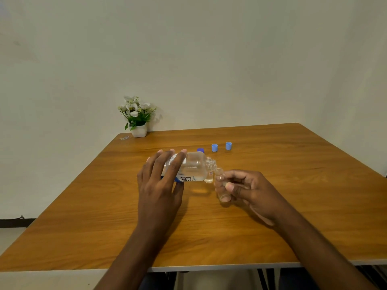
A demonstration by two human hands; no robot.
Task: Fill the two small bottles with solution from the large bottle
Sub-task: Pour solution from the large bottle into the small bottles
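Above table: left hand grips tipped large bottle (clear, uncapped); right hand pinches small bottle.

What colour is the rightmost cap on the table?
Light blue; the cap shows best in the head view.

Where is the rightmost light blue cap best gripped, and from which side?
Pinch the rightmost light blue cap by its round side wall, coming straight down from above. It stands on end on the table, short and narrow. The other light blue cap stands apart on its left, leaving room for fingers.
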